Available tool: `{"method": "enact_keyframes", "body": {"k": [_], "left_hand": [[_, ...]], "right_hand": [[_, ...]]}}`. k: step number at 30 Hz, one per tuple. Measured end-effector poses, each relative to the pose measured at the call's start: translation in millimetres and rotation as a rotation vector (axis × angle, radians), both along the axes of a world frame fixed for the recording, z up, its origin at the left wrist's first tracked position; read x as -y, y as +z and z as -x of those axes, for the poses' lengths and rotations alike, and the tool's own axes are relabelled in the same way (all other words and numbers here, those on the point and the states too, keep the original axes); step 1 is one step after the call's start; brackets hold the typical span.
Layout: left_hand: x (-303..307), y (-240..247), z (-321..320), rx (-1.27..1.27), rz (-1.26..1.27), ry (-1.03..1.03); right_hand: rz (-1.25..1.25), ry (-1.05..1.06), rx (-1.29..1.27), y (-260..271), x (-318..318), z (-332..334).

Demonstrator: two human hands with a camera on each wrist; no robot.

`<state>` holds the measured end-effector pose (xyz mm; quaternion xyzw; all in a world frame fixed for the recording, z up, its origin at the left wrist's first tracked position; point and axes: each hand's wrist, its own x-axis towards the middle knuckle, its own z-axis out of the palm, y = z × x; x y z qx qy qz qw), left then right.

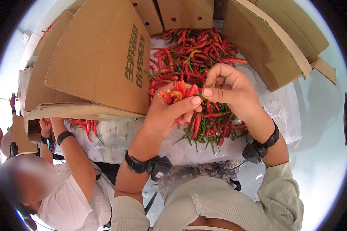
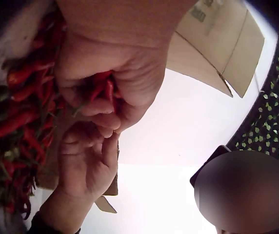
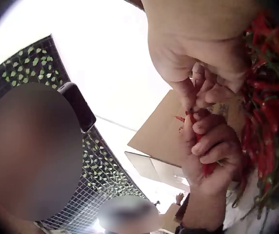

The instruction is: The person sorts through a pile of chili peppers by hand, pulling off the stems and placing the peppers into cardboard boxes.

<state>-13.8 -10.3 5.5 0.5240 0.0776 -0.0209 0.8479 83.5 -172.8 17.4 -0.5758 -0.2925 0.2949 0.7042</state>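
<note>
My left hand (image 1: 164,111) grips a small bunch of red chili peppers (image 1: 191,91), an orange one among them, with their ends standing out past the thumb. Right against it, my right hand (image 1: 233,90) pinches the end of one chili pepper (image 3: 194,117) between thumb and forefinger. In the left wrist view, red peppers (image 2: 109,90) show inside the left hand's curled fingers. Below and beyond both hands spreads a large pile of red chili peppers (image 1: 198,48) with green stems.
A tall cardboard box (image 1: 100,46) with printed characters borders the pile on the left. Another box's flaps (image 1: 262,42) stand on the right, and boxes with round holes (image 1: 187,15) at the back. Plastic sheeting (image 1: 115,138) covers the table. Another person (image 1: 75,192) works at the left by more peppers (image 1: 89,127).
</note>
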Motion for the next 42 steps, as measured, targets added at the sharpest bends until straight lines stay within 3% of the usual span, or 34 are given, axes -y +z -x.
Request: {"method": "enact_keyframes", "body": {"k": [12, 18, 21, 25, 29, 32, 36, 42], "left_hand": [[-2, -6, -4, -0.029, 0.184, -0.106], [-4, -11, -7, -0.002, 0.304, -0.143], [-8, -19, -7, 0.060, 0.392, -0.215], [-12, -17, -8, 0.057, 0.564, -0.155], [-11, -10, -7, 0.144, 0.578, 0.002], [-18, -17, -10, 0.255, 0.536, 0.035], [-21, -13, -8, 0.282, 0.598, 0.026], [-15, -4, -7, 0.142, 0.457, 0.188]], "right_hand": [[-0.093, 0.224, -0.591, -3, 2, -4], [-0.172, 0.102, -0.494, -6, -2, 0], [-0.260, 0.142, -0.703, -4, 1, -6], [-0.179, -0.019, -0.409, -4, 12, -23], [0.325, -0.665, 0.764, 4, 10, -19], [0.488, -0.679, 1.319, 1, 8, -15], [0.552, -0.197, 1.148, 1, -1, 7], [0.545, -0.130, 1.165, -7, -4, 10]]}}
